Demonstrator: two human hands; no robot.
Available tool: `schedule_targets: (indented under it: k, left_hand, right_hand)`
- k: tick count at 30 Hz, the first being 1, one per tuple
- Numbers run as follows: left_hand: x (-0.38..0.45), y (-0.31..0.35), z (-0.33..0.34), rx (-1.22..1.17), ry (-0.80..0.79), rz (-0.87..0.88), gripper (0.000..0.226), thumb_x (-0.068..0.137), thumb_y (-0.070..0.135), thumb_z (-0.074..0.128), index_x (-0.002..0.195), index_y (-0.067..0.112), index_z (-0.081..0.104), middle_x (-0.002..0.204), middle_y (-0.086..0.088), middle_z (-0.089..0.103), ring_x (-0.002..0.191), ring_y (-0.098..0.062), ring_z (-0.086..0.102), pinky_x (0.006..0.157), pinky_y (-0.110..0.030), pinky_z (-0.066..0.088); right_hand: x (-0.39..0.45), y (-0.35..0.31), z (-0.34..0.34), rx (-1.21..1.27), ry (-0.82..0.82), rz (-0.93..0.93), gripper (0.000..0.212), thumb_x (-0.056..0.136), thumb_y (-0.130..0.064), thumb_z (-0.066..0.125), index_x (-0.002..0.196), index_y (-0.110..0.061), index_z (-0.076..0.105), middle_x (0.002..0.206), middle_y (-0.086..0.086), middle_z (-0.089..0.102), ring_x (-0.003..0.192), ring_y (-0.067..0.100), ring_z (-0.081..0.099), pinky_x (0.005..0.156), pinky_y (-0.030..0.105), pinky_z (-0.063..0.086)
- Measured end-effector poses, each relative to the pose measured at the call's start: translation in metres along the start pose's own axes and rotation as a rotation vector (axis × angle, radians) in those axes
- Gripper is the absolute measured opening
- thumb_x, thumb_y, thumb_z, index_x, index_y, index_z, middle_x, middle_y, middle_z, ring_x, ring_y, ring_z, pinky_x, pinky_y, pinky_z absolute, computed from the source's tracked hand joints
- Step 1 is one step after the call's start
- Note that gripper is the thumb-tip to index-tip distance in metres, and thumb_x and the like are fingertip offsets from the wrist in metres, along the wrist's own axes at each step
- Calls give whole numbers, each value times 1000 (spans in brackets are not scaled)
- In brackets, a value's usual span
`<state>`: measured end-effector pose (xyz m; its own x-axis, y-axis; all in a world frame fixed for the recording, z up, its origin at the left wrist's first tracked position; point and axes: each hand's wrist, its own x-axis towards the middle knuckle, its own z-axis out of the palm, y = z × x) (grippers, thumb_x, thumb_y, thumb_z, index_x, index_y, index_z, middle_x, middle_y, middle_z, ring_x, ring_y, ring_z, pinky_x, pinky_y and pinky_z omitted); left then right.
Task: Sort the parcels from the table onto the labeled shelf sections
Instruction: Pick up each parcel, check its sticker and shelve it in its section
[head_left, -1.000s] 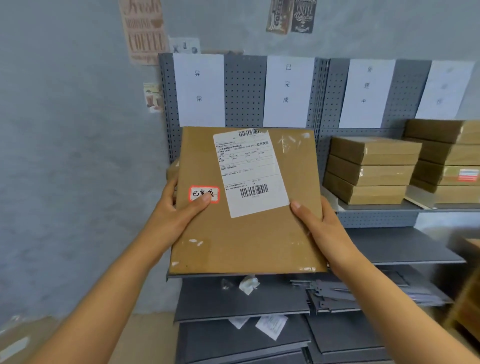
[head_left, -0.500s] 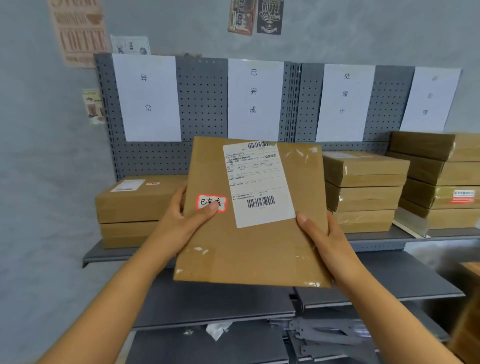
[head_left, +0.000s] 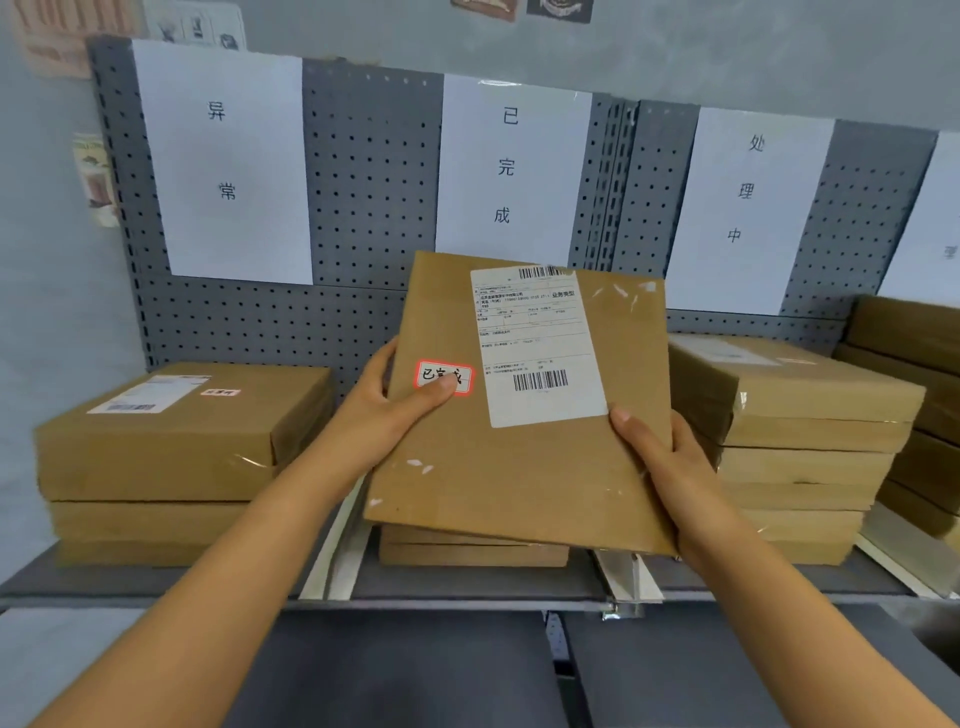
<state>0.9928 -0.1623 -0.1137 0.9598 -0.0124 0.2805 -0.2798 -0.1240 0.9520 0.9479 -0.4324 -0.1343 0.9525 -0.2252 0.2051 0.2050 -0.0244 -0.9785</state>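
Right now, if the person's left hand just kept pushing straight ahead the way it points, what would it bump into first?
Probably the grey pegboard behind the shelf. The left hand, gripping the parcel at its edge, points forward and up over the low stack in the middle section. Depth is hard to judge from this one view.

A parcel-sorting corner of a storeroom or small logistics office.

Beyond the hands stands a grey pegboard shelf unit (head_left: 363, 218) with white paper section signs (head_left: 228, 166) in Chinese; stacked brown cardboard parcels (head_left: 171, 447) with shipping labels lie left of the left hand and right of the right hand, and small posters (head_left: 197, 26) hang on the plain wall above.
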Motion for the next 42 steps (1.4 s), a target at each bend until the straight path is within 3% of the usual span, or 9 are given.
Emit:
schedule_targets:
  k: [5,16,22,24,27,32,35,39,42]
  left_hand:
    - [43,-18,25,-38,49,-89,78,78,42,77,145,31,40,111,10,70,83,-3,73,61,-16,55]
    - [82,-65,19,56,139,-311,77,80,50,74,145,26,39,111,5,67,87,-11,70,60,-22,52]
    - [102,-74,16,68,72,-398,68,78,52,74,135,24,47,108,1,69,89,-16,71,68,-28,55]
    - [110,-79,12,102,21,-419,83,63,67,79,128,23,53,105,-1,74,90,-20,74,79,-35,57]
    - [121,-85,5,138,-65,-432,96,41,77,79,120,26,60,100,0,77,90,-22,75,89,-40,57]
    - [139,-96,6,147,-152,-502,55,82,60,67,118,18,68,100,-7,77,92,-27,74,90,-39,57]
    - [143,-97,8,184,-128,-531,46,86,56,64,110,17,71,90,-5,78,79,-21,75,70,-29,57]
    - [147,-100,8,296,-90,-495,44,86,58,65,103,18,74,86,-1,78,77,-18,75,67,-27,54]
    - [150,-101,5,357,-100,-482,44,86,61,63,102,21,73,80,4,77,71,-13,74,63,-25,52]
  right_hand:
    - [66,16,-10,-9,-102,81,53,85,-49,67,130,-27,46,112,3,68,94,20,70,71,32,53]
    - [133,65,15,-12,-245,227,50,88,-46,68,126,-23,45,109,2,67,91,17,69,66,26,52]
    - [154,71,22,-39,-245,293,70,83,-54,72,137,-18,44,114,7,69,95,24,71,75,36,58]
    - [162,76,23,-62,-248,326,84,76,-61,75,141,-18,43,115,7,70,95,25,73,82,41,60]
    - [170,78,24,-150,-246,329,75,77,-62,72,134,-16,53,111,6,72,93,24,73,84,40,59]
    - [174,74,28,-183,-231,395,51,85,-53,70,117,-14,64,97,6,75,79,20,73,58,25,54]
    - [177,74,29,-225,-229,423,46,84,-52,70,108,-12,68,91,7,76,80,23,73,66,30,56]
    - [185,76,30,-271,-238,472,49,85,-53,69,109,-10,69,94,12,76,86,28,74,79,37,59]
    - [187,75,33,-291,-250,489,48,87,-52,67,109,-9,69,93,13,76,84,29,74,74,36,59]
